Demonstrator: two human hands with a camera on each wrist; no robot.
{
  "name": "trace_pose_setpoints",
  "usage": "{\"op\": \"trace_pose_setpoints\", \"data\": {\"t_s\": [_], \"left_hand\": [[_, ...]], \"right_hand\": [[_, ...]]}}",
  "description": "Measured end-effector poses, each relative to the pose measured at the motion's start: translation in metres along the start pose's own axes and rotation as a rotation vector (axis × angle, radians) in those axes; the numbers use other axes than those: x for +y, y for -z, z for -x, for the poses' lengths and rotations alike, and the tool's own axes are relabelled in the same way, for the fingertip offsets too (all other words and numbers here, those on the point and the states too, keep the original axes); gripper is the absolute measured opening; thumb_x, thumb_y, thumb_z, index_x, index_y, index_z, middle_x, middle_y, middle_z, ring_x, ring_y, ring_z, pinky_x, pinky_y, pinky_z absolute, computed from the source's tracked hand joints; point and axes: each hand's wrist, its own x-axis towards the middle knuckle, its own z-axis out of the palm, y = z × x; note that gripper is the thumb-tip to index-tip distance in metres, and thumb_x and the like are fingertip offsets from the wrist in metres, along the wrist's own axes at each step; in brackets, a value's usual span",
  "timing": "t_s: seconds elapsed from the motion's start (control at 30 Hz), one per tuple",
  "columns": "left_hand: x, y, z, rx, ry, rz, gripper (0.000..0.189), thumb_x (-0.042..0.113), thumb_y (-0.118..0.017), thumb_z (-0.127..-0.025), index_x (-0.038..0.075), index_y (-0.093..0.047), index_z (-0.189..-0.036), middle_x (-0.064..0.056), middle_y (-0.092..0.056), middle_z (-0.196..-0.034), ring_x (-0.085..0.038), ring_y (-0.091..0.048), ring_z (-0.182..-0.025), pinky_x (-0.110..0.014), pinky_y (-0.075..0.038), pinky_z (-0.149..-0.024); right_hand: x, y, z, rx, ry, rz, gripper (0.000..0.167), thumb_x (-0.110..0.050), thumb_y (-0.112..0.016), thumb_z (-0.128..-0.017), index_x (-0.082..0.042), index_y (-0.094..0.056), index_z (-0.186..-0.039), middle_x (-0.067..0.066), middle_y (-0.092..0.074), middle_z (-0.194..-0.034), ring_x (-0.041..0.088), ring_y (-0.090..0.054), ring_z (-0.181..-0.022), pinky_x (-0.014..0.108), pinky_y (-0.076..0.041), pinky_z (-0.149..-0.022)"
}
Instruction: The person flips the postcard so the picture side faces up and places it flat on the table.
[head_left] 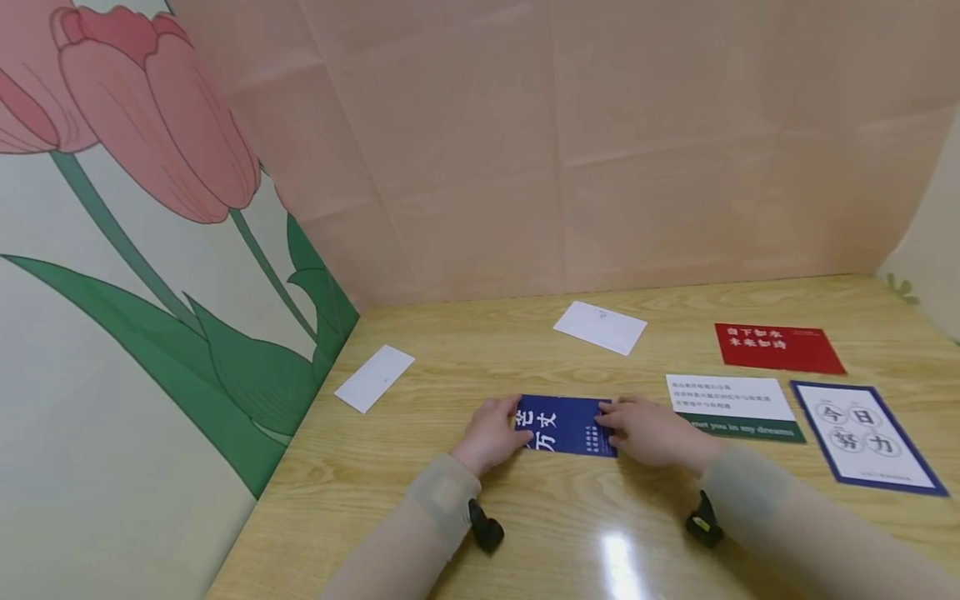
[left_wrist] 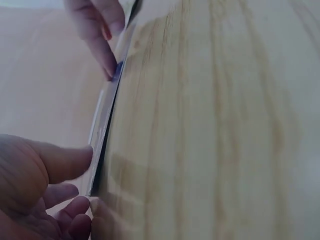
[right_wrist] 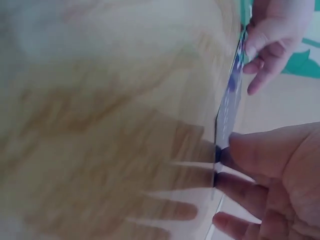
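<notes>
We have the blue card [head_left: 568,429] between our hands, on or just above the worktop [head_left: 360,500]; we cannot tell which. Our left hand [head_left: 491,432] grips its left end, fingers [left_wrist: 62,194] nearly closed; our right hand [head_left: 648,431] holds the right end, fingers bent and slightly spread.

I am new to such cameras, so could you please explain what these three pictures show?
No machine works here: a person's bare left hand and right hand hold a blue card at opposite ends. The wide picture comes from a camera on the head; the others, from a camera on each wrist. Around it on the table lie two white cards and, to the right, a red card, a white-and-green card and a blue-bordered card.
</notes>
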Motion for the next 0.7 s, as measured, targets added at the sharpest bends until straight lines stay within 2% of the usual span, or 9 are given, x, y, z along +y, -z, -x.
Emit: {"op": "trace_pose_setpoints", "data": {"t_s": [0.2, 0.43, 0.5, 0.7], "left_hand": [[0.007, -0.001, 0.005, 0.006, -0.044, -0.102, 0.064, 0.040, -0.068, -0.087, 0.015, -0.049, -0.142, -0.012, -0.046, -0.134, -0.030, -0.043, -0.122, -0.044, -0.034, -0.103], [0.022, -0.003, 0.012, 0.024, -0.073, -0.242, 0.063, 0.047, -0.065, -0.088, 0.020, -0.049, -0.142, -0.009, -0.043, -0.137, -0.029, -0.037, -0.125, -0.049, -0.028, -0.102], [0.025, -0.004, 0.015, -0.004, -0.080, -0.290, 0.063, 0.052, -0.062, -0.088, 0.021, -0.049, -0.142, -0.008, -0.043, -0.138, -0.028, -0.037, -0.124, -0.048, -0.029, -0.101], [0.034, -0.007, 0.022, -0.165, -0.110, -0.401, 0.074, 0.067, -0.055, -0.085, 0.025, -0.044, -0.146, -0.004, -0.039, -0.145, -0.027, -0.032, -0.132, -0.051, -0.030, -0.102]], "right_hand": [[-0.009, -0.003, 0.001, 0.007, 0.012, 0.152, 0.039, -0.020, -0.063, -0.092, -0.009, -0.062, -0.129, 0.018, -0.053, -0.135, 0.046, -0.040, -0.127, 0.062, -0.030, -0.103], [-0.024, -0.006, 0.004, 0.005, 0.008, 0.186, 0.044, -0.026, -0.065, -0.090, -0.005, -0.062, -0.128, 0.018, -0.057, -0.122, 0.041, -0.048, -0.119, 0.058, -0.036, -0.101], [-0.029, -0.007, 0.005, -0.008, 0.004, 0.185, 0.045, -0.028, -0.065, -0.091, -0.003, -0.062, -0.128, 0.017, -0.058, -0.118, 0.038, -0.051, -0.116, 0.056, -0.038, -0.100], [-0.042, -0.008, 0.010, -0.027, -0.002, 0.141, 0.045, -0.027, -0.063, -0.091, 0.005, -0.062, -0.122, 0.019, -0.059, -0.117, 0.038, -0.054, -0.111, 0.055, -0.040, -0.098]]}}
